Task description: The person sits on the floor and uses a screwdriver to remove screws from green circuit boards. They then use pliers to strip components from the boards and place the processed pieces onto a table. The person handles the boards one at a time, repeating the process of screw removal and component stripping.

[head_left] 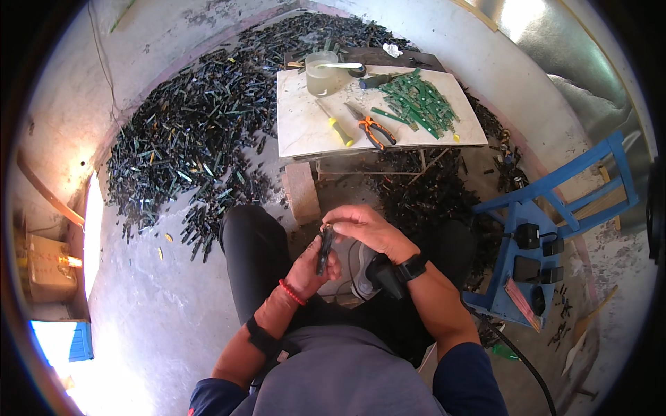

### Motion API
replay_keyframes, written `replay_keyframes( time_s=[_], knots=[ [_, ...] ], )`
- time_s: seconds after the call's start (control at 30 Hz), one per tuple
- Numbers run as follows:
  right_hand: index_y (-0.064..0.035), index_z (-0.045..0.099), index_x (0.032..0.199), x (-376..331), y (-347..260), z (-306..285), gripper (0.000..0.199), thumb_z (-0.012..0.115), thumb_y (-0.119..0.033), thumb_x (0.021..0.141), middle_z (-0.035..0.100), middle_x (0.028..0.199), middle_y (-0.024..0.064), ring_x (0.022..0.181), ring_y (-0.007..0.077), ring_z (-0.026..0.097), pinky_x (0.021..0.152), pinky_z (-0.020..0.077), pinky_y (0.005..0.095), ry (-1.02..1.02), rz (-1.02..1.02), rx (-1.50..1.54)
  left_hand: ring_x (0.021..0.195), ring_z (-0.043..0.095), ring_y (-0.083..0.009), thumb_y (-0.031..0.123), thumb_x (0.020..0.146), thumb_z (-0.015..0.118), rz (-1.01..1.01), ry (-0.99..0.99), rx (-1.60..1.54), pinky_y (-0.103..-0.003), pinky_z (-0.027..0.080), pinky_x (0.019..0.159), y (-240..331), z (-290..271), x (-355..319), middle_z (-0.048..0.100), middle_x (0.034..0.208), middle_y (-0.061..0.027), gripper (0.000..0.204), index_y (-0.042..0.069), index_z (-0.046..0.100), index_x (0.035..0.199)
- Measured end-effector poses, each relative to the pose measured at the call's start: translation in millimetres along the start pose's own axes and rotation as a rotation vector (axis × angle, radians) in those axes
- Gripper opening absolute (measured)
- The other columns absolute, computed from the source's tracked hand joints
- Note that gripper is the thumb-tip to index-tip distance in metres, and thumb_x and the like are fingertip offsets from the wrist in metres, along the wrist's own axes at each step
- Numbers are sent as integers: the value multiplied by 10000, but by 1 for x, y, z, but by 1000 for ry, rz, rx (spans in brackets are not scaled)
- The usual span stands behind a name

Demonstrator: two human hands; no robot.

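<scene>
Between the knees [253, 229], the left grip [311, 269] is wrapping snugly round a slim dark strip [324, 253], holding it steeply, while the right grip [364, 227] is bending its fingers at the upper end; whether they are pinching it, I cannot tell. Beyond, a yellow-handled screwdriver [340, 130] and orange-handled pliers [364, 123] are lying on the white tabletop [297, 132], left of green circuit-board strips [420, 104]. Farther off, a dark pile [201, 132] is covering the floor [156, 291].

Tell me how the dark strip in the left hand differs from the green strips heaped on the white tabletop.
Colour: the dark strip is nearly black; the green strips are mostly green.
Number: the dark strip is held singly; the green strips overlap in a heap.
Support: the left hand grips the dark strip; the green strips lie on the white tabletop.
Shared: both are long and narrow.
</scene>
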State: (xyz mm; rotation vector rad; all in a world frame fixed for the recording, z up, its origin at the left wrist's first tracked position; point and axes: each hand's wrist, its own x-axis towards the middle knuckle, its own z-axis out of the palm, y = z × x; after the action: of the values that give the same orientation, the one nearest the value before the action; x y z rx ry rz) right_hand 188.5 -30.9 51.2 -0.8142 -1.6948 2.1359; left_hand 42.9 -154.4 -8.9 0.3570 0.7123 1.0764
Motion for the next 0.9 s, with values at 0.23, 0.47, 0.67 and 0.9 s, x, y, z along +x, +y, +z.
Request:
replay_keyframes(
  time_s=[0.23,0.47,0.67,0.9],
  knots=[
    [25,551,1088,3,4,5,227,507,-59,882,585,926,37,751,107,566,706,489,235,8,39,38,606,502,-202,468,942,326,-75,113,-219,-338,427,632,4,1,-1,524,644,-65,474,76,519,759],
    [25,542,1112,5,8,9,249,510,-77,887,581,944,42,760,100,568,705,495,232,39,55,55,571,465,-182,450,943,343,-35,109,-254,-360,422,655,4,0,0,487,642,-15,408,80,513,930],
    [29,540,1114,7,11,11,250,503,-81,892,585,947,47,783,105,580,690,506,241,72,51,31,560,470,-161,451,934,387,-35,184,-217,-331,436,605,6,3,-1,496,653,-19,387,105,501,803],
    [-3,600,994,17,33,1,167,557,-83,854,626,801,69,691,113,599,616,485,240,460,-209,-291,544,464,-168,452,923,421,-16,258,-142,-316,421,590,-2,-9,5,494,639,-40,404,91,497,759]
  ],
)
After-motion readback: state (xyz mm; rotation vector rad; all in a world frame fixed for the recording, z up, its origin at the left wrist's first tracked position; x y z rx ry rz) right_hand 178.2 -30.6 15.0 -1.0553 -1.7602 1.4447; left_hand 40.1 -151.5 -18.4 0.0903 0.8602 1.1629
